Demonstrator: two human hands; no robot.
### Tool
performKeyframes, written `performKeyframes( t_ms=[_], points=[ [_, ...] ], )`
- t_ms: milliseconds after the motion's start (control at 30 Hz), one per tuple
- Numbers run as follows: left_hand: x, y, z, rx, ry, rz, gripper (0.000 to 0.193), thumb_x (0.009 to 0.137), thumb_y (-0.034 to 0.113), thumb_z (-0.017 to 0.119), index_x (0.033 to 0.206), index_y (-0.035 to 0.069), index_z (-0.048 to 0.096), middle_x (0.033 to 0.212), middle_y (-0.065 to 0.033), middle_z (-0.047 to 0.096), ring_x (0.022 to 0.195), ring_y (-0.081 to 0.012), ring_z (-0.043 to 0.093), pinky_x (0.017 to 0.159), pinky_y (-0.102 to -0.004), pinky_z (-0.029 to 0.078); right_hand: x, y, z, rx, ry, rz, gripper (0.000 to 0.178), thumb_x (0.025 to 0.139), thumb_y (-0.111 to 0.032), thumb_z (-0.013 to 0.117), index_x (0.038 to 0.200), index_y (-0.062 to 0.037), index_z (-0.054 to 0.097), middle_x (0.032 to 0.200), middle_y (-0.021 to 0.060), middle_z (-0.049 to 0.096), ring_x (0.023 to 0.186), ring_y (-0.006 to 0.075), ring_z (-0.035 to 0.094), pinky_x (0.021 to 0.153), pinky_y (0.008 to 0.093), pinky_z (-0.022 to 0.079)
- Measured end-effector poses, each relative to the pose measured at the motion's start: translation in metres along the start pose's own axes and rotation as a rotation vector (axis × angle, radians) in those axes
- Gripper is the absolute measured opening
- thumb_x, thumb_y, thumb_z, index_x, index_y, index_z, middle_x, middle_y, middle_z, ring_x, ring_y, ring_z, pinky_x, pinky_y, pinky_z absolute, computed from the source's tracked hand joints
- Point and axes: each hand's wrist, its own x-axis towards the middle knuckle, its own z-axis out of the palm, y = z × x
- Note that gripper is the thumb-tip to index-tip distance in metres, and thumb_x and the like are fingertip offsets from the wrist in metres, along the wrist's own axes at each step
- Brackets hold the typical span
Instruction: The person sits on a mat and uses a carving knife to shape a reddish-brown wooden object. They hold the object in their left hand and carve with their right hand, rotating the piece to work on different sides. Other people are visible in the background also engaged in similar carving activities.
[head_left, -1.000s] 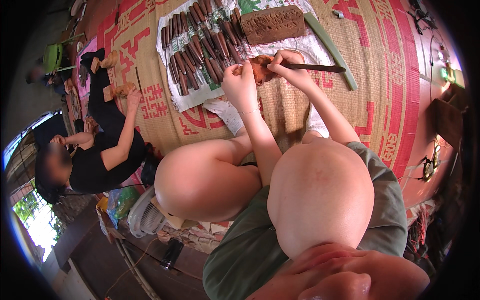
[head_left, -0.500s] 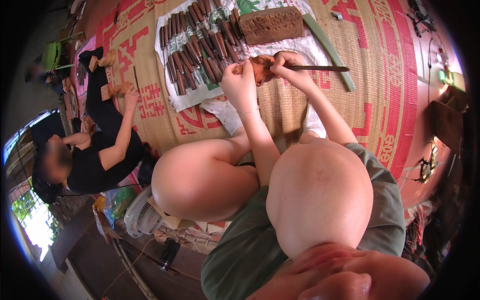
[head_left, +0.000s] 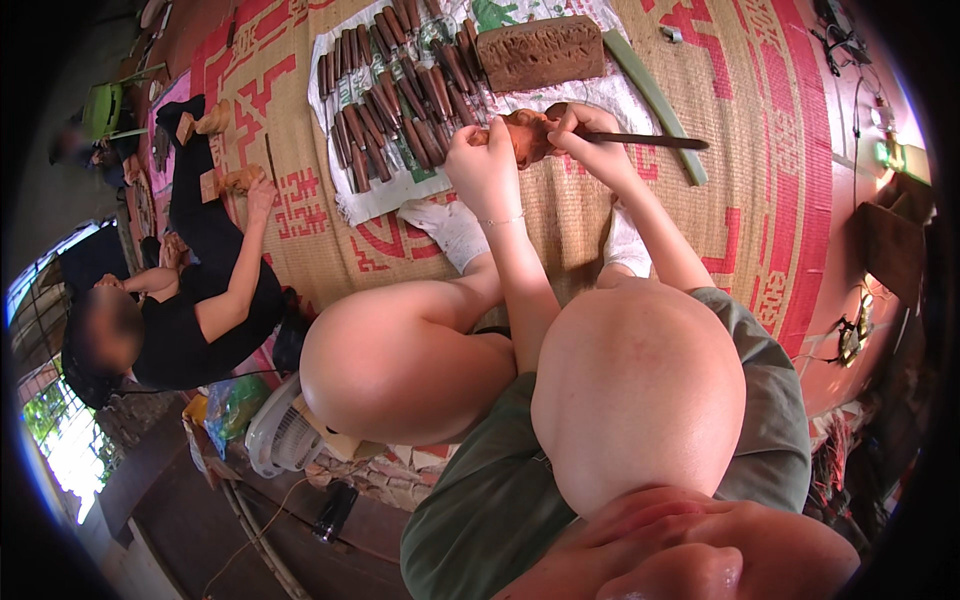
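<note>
My left hand is closed around a small reddish-brown wood carving, holding it above the mat in front of my shins. In my right hand I grip a slim dark carving tool. Its long shaft sticks out to the right, tilting slightly downward at the outer end. The tool's working end is hidden by my right fingers, which are close against the carving's right side. Beyond my left hand, several wooden-handled carving tools lie in rows on a white sack.
A carved brown block lies at the sack's far side, with a flat green strip right of it. Patterned matting lies beneath. At left, another person sits beside small wooden figures. A white fan stands behind my left knee.
The tool in my right hand has shifted a little to the right, its outer end slightly lower. The carving has turned or moved slightly. My left hand has barely moved.
</note>
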Motion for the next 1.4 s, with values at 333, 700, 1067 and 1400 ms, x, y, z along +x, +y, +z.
performKeyframes(
  t_ms=[333, 700, 1067, 1400],
  points=[
    [-0.005, 0.014, -0.002, 0.054, -0.016, 0.018, 0.039, 0.073, 0.033, 0.064, 0.089, -0.003, 0.064, 0.083, -0.0220, 0.064, 0.080, -0.0361, 0.063, 0.069, -0.0408, 0.049, 0.008, -0.006, 0.006, -0.266, 0.046, -0.016, 0.010, 0.068, -0.010, 0.061, 0.070, -0.0021, 0.055, 0.062, 0.0067, 0.058, 0.059, 0.0139, 0.056, 0.057, 0.0276, 0.044],
    [-0.003, 0.005, -0.005, -0.004, -0.045, -0.006, 0.038, 0.074, 0.033, 0.064, 0.092, 0.000, 0.064, 0.083, -0.0197, 0.065, 0.079, -0.0345, 0.063, 0.069, -0.0399, 0.049, 0.007, -0.004, 0.016, -0.335, 0.045, -0.129, 0.009, 0.067, -0.006, 0.059, 0.066, -0.0015, 0.051, 0.061, 0.0069, 0.055, 0.057, 0.0137, 0.053, 0.053, 0.0275, 0.042],
    [-0.004, 0.003, 0.001, 0.057, -0.027, 0.035, 0.036, 0.073, 0.035, 0.064, 0.090, 0.003, 0.064, 0.085, -0.0168, 0.065, 0.080, -0.0331, 0.062, 0.069, -0.0406, 0.048, 0.005, 0.001, 0.014, -0.215, 0.062, -0.175, 0.009, 0.068, -0.004, 0.058, 0.064, -0.0011, 0.050, 0.061, 0.0052, 0.056, 0.058, 0.0108, 0.053, 0.055, 0.0254, 0.042],
    [-0.005, 0.007, -0.001, 0.067, -0.040, 0.038, 0.036, 0.073, 0.034, 0.065, 0.090, 0.002, 0.065, 0.086, -0.0177, 0.065, 0.080, -0.0328, 0.063, 0.069, -0.0404, 0.049, 0.001, 0.010, 0.015, -0.152, 0.166, -0.213, 0.009, 0.067, -0.003, 0.059, 0.064, -0.0012, 0.050, 0.059, 0.0055, 0.054, 0.056, 0.0120, 0.052, 0.053, 0.0262, 0.041]
  ],
)
